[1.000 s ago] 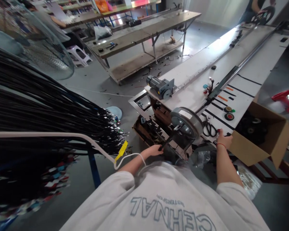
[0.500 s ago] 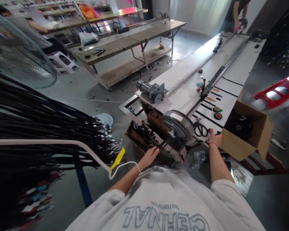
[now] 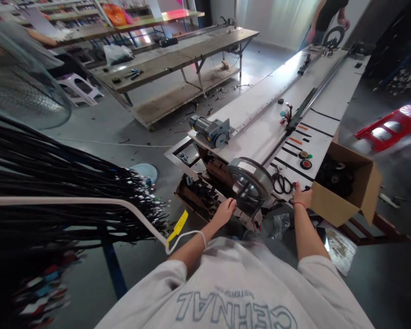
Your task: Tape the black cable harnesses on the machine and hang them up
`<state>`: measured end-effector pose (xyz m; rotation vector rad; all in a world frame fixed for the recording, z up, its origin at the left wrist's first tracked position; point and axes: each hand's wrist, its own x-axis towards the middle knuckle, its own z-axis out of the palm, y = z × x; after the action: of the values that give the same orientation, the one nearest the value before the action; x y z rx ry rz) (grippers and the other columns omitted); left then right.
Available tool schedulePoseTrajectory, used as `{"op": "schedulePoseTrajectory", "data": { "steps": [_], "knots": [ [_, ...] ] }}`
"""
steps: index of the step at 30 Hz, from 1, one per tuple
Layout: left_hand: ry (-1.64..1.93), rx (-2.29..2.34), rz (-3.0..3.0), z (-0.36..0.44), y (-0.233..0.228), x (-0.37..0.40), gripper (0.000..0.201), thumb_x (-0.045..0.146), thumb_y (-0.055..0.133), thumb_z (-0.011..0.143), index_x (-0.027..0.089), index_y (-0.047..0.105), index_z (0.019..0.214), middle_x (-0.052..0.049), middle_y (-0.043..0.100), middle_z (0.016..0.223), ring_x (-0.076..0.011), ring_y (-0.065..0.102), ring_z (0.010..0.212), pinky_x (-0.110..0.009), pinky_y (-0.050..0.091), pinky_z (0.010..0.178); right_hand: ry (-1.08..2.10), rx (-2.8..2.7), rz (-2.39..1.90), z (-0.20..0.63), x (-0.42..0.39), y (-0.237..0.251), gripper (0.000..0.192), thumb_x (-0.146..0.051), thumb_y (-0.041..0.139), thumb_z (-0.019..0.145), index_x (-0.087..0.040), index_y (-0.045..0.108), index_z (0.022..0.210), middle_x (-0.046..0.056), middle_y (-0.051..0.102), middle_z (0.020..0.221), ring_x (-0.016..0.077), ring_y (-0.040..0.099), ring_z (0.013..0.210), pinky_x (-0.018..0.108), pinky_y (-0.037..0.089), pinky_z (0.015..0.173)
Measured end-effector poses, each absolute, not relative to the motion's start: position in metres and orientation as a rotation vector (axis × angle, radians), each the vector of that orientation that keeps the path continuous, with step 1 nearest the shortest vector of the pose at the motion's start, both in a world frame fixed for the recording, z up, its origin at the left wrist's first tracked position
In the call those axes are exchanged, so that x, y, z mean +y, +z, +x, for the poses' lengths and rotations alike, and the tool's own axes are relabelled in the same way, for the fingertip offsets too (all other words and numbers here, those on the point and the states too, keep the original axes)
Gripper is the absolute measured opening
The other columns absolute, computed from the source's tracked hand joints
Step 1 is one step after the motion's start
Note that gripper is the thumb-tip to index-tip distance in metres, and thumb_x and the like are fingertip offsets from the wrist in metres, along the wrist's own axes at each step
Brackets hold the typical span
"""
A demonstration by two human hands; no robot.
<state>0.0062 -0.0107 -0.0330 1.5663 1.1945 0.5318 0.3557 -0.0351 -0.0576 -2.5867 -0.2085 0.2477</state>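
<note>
My left hand is closed at the near side of a large grey wheel. A thin dark piece runs from its fingers toward the wheel; its kind is unclear. A white cord loops at my left wrist. My right hand, with a red string on its wrist, is curled at the near right corner of the long white workbench. A small red spot and something dark show at its fingers, too small to name. Black-handled scissors lie just left of it.
Black strips, orange strips and tape rolls lie on the bench. A motor sits at its left edge. Right of it stands a cardboard box. Black cords hang at left. A co-worker stands at the far end.
My left hand has moved up and right, closer to the wheel. My right hand stays at the bench corner. The co-worker's far wheel now stands more upright, one hand raised off it.
</note>
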Motion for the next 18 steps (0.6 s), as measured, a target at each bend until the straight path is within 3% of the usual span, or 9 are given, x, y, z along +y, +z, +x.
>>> {"op": "schedulePoseTrajectory", "data": {
  "steps": [8, 11, 13, 16, 18],
  "knots": [
    [0.462, 1.208, 1.607, 0.003, -0.028, -0.003, 0.037, 0.055, 0.049, 0.084, 0.019, 0.054, 0.079, 0.001, 0.061, 0.066, -0.0164, 0.058, 0.066, -0.028, 0.045, 0.067, 0.223, -0.276, -2.538, 0.354, -0.037, -0.052, 0.07, -0.057, 0.057, 0.082, -0.009, 0.045, 0.132, 0.026, 0.053, 0.128, 0.0387, 0.051, 0.119, 0.051, 0.041, 0.097],
    [0.481, 1.121, 1.541, -0.001, -0.034, -0.005, 0.043, 0.058, 0.043, 0.087, 0.018, 0.055, 0.078, -0.002, 0.064, 0.071, -0.0169, 0.06, 0.072, -0.03, 0.047, 0.073, -0.02, -0.514, -2.458, 0.35, -0.023, -0.034, 0.071, -0.044, 0.061, 0.08, -0.006, 0.04, 0.136, 0.028, 0.04, 0.141, 0.0375, 0.036, 0.133, 0.051, 0.031, 0.106],
    [0.516, 1.079, 1.456, 0.001, -0.038, -0.006, 0.049, 0.061, 0.037, 0.089, 0.017, 0.056, 0.081, -0.004, 0.066, 0.074, -0.0177, 0.062, 0.075, -0.031, 0.049, 0.075, -0.028, -0.743, -2.289, 0.341, -0.001, -0.016, 0.066, -0.042, 0.057, 0.082, -0.005, 0.042, 0.134, 0.027, 0.042, 0.14, 0.0341, 0.039, 0.131, 0.048, 0.031, 0.107],
    [0.6, 1.096, 1.294, 0.008, -0.04, -0.004, 0.052, 0.064, 0.037, 0.089, 0.016, 0.057, 0.091, -0.005, 0.068, 0.075, -0.0191, 0.064, 0.074, -0.032, 0.051, 0.072, 0.501, -1.053, -1.991, 0.314, 0.051, 0.019, 0.054, -0.051, 0.04, 0.091, -0.008, 0.053, 0.121, 0.02, 0.063, 0.112, 0.0257, 0.061, 0.101, 0.04, 0.045, 0.093],
    [0.647, 1.102, 1.234, 0.014, -0.038, 0.001, 0.051, 0.063, 0.038, 0.089, 0.015, 0.055, 0.097, -0.006, 0.069, 0.074, -0.0192, 0.065, 0.072, -0.032, 0.051, 0.071, 0.938, -1.217, -1.884, 0.287, 0.09, 0.042, 0.057, -0.057, 0.031, 0.093, -0.01, 0.06, 0.11, 0.014, 0.068, 0.091, 0.0216, 0.064, 0.08, 0.037, 0.05, 0.082]
  ]
}}
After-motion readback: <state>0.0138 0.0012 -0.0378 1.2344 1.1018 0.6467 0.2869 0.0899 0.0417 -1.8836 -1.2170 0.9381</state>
